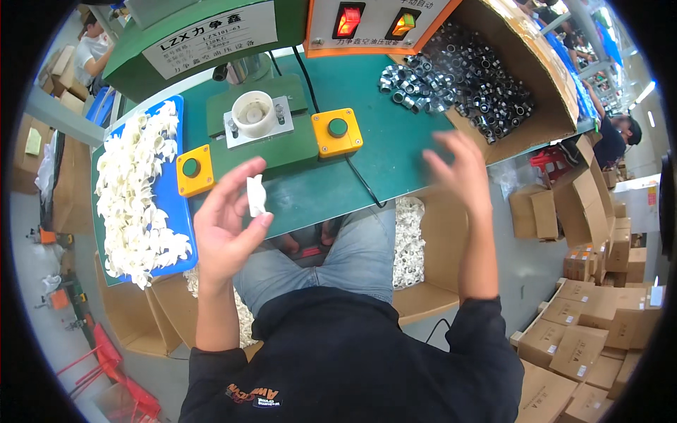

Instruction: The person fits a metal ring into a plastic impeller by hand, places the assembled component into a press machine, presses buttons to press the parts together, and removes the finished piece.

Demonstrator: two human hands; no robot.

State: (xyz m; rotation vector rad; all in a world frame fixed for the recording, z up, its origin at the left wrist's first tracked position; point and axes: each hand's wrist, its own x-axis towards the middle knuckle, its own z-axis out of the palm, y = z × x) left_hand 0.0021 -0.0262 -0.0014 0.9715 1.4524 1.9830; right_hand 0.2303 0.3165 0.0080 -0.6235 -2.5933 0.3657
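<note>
Between the thumb and fingers of my left hand is a small curved white plastic piece, held upright above the front edge of the green table. My right hand is smeared by motion over the table's right side, thumb and fingers apart, with nothing seen in it. Beyond it lie loose shiny metal rings. Ahead of my left hand stands a green press with a white round cup-shaped fixture on a metal plate; nothing tall stands in the cup.
A blue tray heaped with similar white pieces is at left. Yellow button boxes flank the press base, and a black cable runs off the right one. A cardboard box of dark metal rings is at right; boxes of white parts flank my legs.
</note>
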